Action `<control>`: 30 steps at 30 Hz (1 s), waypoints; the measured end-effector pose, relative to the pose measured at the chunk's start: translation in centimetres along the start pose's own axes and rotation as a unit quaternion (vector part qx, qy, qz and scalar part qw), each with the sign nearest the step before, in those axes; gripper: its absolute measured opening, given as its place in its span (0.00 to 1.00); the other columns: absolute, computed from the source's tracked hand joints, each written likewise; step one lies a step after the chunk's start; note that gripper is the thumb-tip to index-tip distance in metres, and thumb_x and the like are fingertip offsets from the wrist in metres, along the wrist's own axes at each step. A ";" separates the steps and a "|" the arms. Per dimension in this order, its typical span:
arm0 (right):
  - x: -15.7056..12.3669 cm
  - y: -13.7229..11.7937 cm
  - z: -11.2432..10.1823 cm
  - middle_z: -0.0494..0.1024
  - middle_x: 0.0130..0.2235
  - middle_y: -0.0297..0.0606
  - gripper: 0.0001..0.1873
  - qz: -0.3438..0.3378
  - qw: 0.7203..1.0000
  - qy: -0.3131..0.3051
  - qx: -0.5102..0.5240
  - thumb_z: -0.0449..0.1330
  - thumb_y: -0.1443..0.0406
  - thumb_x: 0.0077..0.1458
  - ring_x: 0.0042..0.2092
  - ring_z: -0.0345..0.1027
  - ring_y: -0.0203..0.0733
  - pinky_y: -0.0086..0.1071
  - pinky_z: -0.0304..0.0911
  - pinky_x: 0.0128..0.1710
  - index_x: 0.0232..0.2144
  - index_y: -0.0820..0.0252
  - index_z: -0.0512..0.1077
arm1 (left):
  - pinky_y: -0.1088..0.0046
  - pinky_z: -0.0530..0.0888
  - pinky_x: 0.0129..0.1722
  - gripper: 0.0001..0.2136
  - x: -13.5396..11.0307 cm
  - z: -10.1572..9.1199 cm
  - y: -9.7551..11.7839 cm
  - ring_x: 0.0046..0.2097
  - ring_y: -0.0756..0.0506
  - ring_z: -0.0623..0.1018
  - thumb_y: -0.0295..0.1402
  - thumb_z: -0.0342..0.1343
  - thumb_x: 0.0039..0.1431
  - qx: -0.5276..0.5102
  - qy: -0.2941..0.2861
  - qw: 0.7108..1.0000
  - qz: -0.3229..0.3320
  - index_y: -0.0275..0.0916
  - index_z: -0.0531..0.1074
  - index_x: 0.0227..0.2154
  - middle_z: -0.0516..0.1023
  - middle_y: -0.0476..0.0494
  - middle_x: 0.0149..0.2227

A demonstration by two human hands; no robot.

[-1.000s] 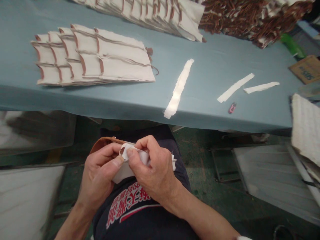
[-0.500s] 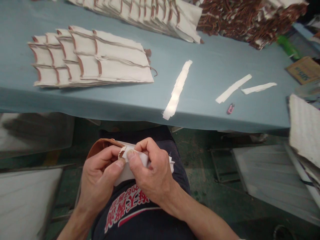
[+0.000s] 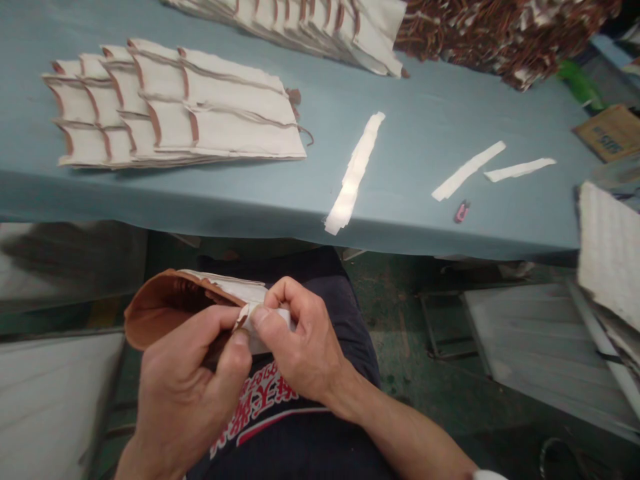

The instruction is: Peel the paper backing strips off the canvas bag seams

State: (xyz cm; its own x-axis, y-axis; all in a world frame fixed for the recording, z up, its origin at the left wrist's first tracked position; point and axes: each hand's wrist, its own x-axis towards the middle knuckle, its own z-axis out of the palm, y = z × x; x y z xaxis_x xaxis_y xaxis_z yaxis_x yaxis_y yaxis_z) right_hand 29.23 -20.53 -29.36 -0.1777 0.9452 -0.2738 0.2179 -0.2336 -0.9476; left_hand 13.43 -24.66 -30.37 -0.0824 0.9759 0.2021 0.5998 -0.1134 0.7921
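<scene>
Both my hands work over my lap, below the blue table's front edge. My left hand is closed around a brown leather piece with a white lining, thumb pressed at its edge. Beside it, my right hand pinches a white paper strip at the same edge, thumb against forefinger. The two thumbs almost touch. Most of the strip is hidden under my right fingers.
A fanned stack of white pieces with brown trim lies on the table at left, a second row behind it. Three torn white strips and a small pink object lie at right. Brown scraps pile at the back right.
My left hand has turned and dropped lower, and the brown leather piece has swung out to the left, showing much more of its brown face. The right hand's pinch stays put.
</scene>
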 end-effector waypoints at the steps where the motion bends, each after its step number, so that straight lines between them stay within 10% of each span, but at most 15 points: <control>1: 0.1 0.1 0.0 0.67 0.23 0.26 0.14 0.002 1.000 -0.006 0.006 0.61 0.52 0.57 0.25 0.59 0.36 0.30 0.55 0.26 0.27 0.53 0.66 | 0.70 0.75 0.33 0.10 -0.1 0.1 0.3 0.25 0.45 0.77 0.34 0.56 0.67 0.002 0.003 1.000 -0.011 0.49 0.82 0.32 0.82 0.54 0.27; 9: 1.2 1.7 0.1 0.64 0.25 0.27 0.18 0.060 0.988 -0.098 0.105 0.61 0.50 0.57 0.27 0.55 0.34 0.28 0.53 0.25 0.26 0.53 0.65 | 0.69 0.70 0.33 0.11 0.0 1.2 1.2 0.24 0.47 0.71 0.33 0.54 0.65 0.023 0.020 0.999 -0.044 0.46 0.79 0.29 0.76 0.55 0.24; 18: 2.6 0.8 -1.3 0.62 0.24 0.27 0.32 0.013 0.954 -0.258 0.151 0.68 0.36 0.57 0.25 0.52 0.33 0.29 0.51 0.23 0.26 0.53 0.64 | 0.72 0.59 0.19 0.13 1.6 -0.3 0.1 0.21 0.49 0.63 0.38 0.54 0.65 -0.220 -0.068 0.966 -0.119 0.44 0.72 0.25 0.70 0.53 0.21; 24: 2.9 1.4 -2.0 0.59 0.23 0.28 0.28 -0.206 0.964 -0.150 -0.078 0.48 0.47 0.74 0.25 0.54 0.35 0.31 0.52 0.26 0.24 0.53 0.58 | 0.74 0.61 0.22 0.12 3.6 -0.8 -0.2 0.22 0.50 0.65 0.33 0.56 0.64 -0.186 -0.134 0.973 -0.016 0.43 0.71 0.23 0.68 0.55 0.21; 30: 3.8 2.1 -3.5 0.75 0.26 0.32 0.21 -0.304 0.935 -0.014 -0.184 0.54 0.53 0.74 0.28 0.68 0.36 0.31 0.61 0.32 0.28 0.54 0.68 | 0.72 0.60 0.20 0.12 4.6 -1.4 0.2 0.20 0.49 0.66 0.31 0.53 0.65 -0.137 -0.154 0.978 0.032 0.44 0.72 0.24 0.72 0.55 0.21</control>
State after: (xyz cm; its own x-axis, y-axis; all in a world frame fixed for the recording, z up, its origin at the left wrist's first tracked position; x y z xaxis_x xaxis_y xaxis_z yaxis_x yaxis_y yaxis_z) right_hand 32.34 -16.66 -31.84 -0.3997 0.8705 0.2871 0.3835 0.4433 -0.8102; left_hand 12.00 -20.41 -28.46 0.2167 0.9704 0.1063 0.3566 -0.1801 0.9168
